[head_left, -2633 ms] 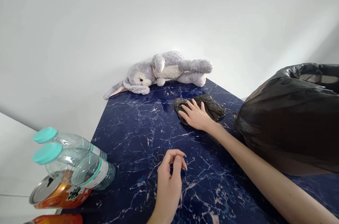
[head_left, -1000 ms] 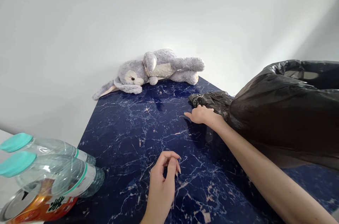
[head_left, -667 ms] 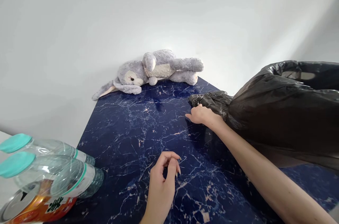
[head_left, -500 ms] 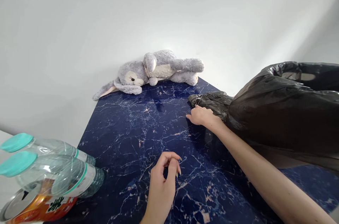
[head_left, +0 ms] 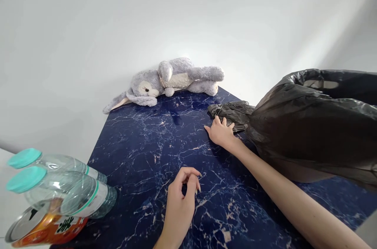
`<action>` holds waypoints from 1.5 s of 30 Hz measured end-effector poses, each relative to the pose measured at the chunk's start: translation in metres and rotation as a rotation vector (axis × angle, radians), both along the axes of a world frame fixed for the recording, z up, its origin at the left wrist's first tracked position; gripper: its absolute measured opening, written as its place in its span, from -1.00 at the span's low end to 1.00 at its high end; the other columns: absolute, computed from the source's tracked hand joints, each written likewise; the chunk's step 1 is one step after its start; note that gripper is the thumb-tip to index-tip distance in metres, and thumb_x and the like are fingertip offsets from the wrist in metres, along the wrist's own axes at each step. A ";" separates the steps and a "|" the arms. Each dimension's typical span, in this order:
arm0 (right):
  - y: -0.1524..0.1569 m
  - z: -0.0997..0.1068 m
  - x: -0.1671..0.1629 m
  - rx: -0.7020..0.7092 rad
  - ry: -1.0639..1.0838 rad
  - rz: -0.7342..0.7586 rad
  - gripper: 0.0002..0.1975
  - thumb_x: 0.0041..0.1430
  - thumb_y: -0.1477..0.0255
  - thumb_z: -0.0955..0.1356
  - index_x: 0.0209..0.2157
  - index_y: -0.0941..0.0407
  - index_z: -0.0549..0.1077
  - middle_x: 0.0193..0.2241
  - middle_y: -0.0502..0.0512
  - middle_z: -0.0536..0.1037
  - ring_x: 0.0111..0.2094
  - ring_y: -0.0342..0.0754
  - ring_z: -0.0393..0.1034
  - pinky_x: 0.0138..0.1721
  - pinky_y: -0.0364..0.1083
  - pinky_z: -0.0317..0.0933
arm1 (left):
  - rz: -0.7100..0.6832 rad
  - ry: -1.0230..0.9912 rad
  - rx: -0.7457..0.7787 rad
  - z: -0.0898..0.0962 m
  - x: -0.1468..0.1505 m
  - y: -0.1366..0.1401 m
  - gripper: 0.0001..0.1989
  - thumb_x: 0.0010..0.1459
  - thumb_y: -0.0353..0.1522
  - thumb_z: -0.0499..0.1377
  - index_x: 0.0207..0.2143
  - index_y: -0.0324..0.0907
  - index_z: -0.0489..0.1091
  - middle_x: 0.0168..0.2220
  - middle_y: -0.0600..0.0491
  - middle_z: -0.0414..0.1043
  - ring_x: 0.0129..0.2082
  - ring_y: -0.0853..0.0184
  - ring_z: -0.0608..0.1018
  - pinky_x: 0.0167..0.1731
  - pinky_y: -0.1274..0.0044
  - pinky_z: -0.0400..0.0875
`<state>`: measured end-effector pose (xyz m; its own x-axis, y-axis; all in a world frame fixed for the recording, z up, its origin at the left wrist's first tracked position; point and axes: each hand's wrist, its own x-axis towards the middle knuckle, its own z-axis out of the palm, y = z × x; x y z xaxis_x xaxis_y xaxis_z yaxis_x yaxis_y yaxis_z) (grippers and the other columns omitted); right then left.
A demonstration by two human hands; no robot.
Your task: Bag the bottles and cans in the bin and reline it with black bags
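My right hand (head_left: pixel 222 132) reaches out over the tabletop with its fingers spread, touching the crumpled end of a black plastic bag (head_left: pixel 300 123). That end lies flat on the table, while the rest of the bag bulges up on the right with its wide mouth at the top. My left hand (head_left: pixel 183 192) is in the near middle, above the table. Its fingers curl loosely in towards the thumb, leaving a small gap, and nothing shows in them.
Two clear plastic bottles (head_left: pixel 67 194) with turquoise caps stand at the table's left edge. An orange drink can (head_left: pixel 47 227) is in front of them. A grey plush rabbit (head_left: pixel 173 76) lies on its side at the back. The dark blue marbled table (head_left: pixel 141 143) meets a white wall (head_left: pixel 176 13).
My right hand has spread its fingers and shifted slightly left and nearer to me over the bag's end. My left hand stays almost where it was. The whole view has shifted slightly.
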<state>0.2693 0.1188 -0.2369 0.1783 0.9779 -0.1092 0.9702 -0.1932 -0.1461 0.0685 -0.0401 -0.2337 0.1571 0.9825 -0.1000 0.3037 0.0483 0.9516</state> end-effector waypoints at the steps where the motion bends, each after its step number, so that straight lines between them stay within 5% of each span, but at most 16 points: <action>1: -0.004 -0.003 -0.002 0.029 -0.002 0.020 -0.38 0.64 0.24 0.10 0.50 0.32 0.22 0.56 0.49 0.02 0.54 0.58 -0.11 0.38 0.62 -0.08 | -0.002 0.003 0.008 0.000 0.000 0.000 -0.60 0.41 0.02 0.02 -0.21 -0.05 0.43 -0.41 0.08 0.36 -0.45 0.28 0.34 -0.49 0.48 0.14; 7: -0.052 -0.009 -0.014 0.111 0.041 0.274 -0.40 0.61 0.33 0.12 0.51 0.31 0.21 0.56 0.39 0.07 0.56 0.45 -0.09 0.48 0.48 -0.12 | 0.033 0.067 0.126 0.000 -0.003 0.000 -0.63 0.48 -0.06 -0.02 -0.20 -0.06 0.44 -0.38 0.07 0.43 -0.34 0.22 0.49 -0.27 0.40 0.36; 12: -0.122 0.009 -0.013 0.093 0.170 0.546 -0.38 0.64 0.20 0.10 0.53 0.20 0.21 0.54 0.15 0.15 0.56 0.12 0.00 0.54 0.16 -0.02 | 0.102 0.266 0.584 -0.001 -0.029 0.014 -0.81 0.44 -0.24 0.14 0.04 -0.01 0.41 0.15 -0.09 0.45 0.18 0.06 0.52 0.21 0.15 0.41; 16: -0.164 0.053 0.012 0.010 0.483 0.702 -0.42 0.62 0.11 0.16 0.49 0.02 0.30 0.48 0.00 0.29 0.46 0.10 0.25 0.43 0.10 0.27 | -0.071 0.351 0.675 0.003 -0.049 0.023 -0.35 0.29 -0.36 0.28 0.36 0.05 0.18 0.43 -0.17 0.23 0.44 -0.03 0.34 0.39 0.04 0.32; 18: -0.171 0.077 0.026 -0.077 0.578 0.809 -0.49 0.61 0.11 0.22 0.44 -0.09 0.39 0.41 -0.08 0.41 0.39 0.05 0.38 0.35 0.01 0.38 | -0.176 0.317 0.625 0.007 -0.053 0.024 -0.29 0.26 -0.35 0.32 0.40 0.06 0.19 0.36 -0.15 0.37 0.40 -0.01 0.42 0.37 0.10 0.37; 21: -0.169 0.095 0.038 -0.093 0.619 0.861 -0.54 0.58 0.09 0.27 0.35 -0.14 0.51 0.33 -0.09 0.52 0.29 0.06 0.51 0.24 -0.03 0.48 | -0.232 0.230 0.446 0.013 -0.050 0.023 -0.57 0.29 -0.26 0.34 0.19 0.03 0.49 0.01 -0.06 0.67 0.07 0.05 0.69 0.15 0.25 0.57; 23: -0.166 0.091 0.038 0.032 0.550 0.736 -0.52 0.57 0.06 0.26 0.33 -0.12 0.53 0.31 -0.04 0.55 0.27 0.14 0.53 0.23 0.08 0.51 | -0.153 0.201 0.329 0.014 -0.046 0.024 -0.78 0.31 -0.15 0.32 -0.09 -0.02 0.64 -0.26 -0.01 0.70 -0.25 0.12 0.71 -0.14 0.37 0.63; 25: -0.166 0.079 0.030 0.248 0.427 0.589 -0.47 0.56 0.09 0.25 0.40 -0.06 0.45 0.37 0.07 0.48 0.34 0.26 0.45 0.29 0.26 0.46 | -0.027 0.196 0.273 0.013 -0.043 0.025 -0.68 0.35 -0.05 0.26 -0.26 -0.06 0.65 -0.44 0.03 0.61 -0.45 0.19 0.63 -0.40 0.44 0.55; 29: -0.178 0.061 0.001 0.570 0.241 0.618 -0.41 0.56 0.32 0.22 0.54 -0.02 0.20 0.52 0.10 0.23 0.54 0.27 0.06 0.50 0.41 0.11 | 0.169 0.187 0.265 0.010 -0.044 0.031 -0.56 0.41 0.05 0.16 -0.16 -0.09 0.60 -0.34 0.00 0.64 -0.33 0.13 0.66 -0.35 0.43 0.57; 33: -0.182 0.050 -0.027 0.516 0.129 0.856 -0.43 0.62 0.27 0.17 0.52 0.15 0.24 0.53 0.18 0.19 0.57 0.32 -0.09 0.52 0.43 0.01 | 0.270 0.202 0.273 0.008 -0.048 0.037 -0.53 0.41 0.08 0.16 -0.04 -0.10 0.53 -0.14 -0.07 0.66 -0.16 0.06 0.69 -0.22 0.35 0.60; 35: -0.174 0.039 -0.036 0.464 0.098 0.867 -0.39 0.63 0.17 0.15 0.48 0.22 0.29 0.52 0.26 0.19 0.55 0.44 -0.06 0.49 0.52 -0.01 | 0.311 0.201 0.289 0.006 -0.047 0.038 -0.50 0.42 0.08 0.14 0.12 -0.11 0.44 0.00 -0.12 0.63 -0.05 0.03 0.68 -0.12 0.30 0.61; 38: -0.158 0.018 -0.043 0.394 0.122 0.801 -0.33 0.62 0.07 0.12 0.50 0.20 0.27 0.53 0.27 0.16 0.55 0.46 -0.06 0.48 0.56 -0.09 | 0.349 0.248 0.469 0.001 -0.046 0.036 -0.50 0.49 -0.03 0.10 0.31 -0.10 0.26 0.33 -0.21 0.39 0.32 0.01 0.48 0.29 0.15 0.42; 42: -0.141 -0.006 -0.044 0.238 0.185 0.748 -0.31 0.64 0.07 0.02 0.57 0.14 0.11 0.58 0.23 0.02 0.59 0.36 -0.17 0.49 0.51 -0.08 | 0.178 0.497 0.814 -0.005 -0.042 0.027 -0.70 0.54 -0.25 0.07 0.24 -0.03 0.34 0.43 -0.15 0.26 0.47 0.03 0.28 0.44 0.08 0.17; 45: -0.135 -0.018 -0.043 0.233 0.186 0.745 -0.35 0.65 0.11 0.04 0.57 0.11 0.11 0.59 0.19 -0.03 0.60 0.32 -0.27 0.53 0.46 -0.16 | 0.167 0.523 0.854 -0.005 -0.042 0.024 -0.78 0.55 -0.30 0.06 0.13 -0.02 0.41 0.37 -0.13 0.35 0.42 0.04 0.33 0.40 0.10 0.22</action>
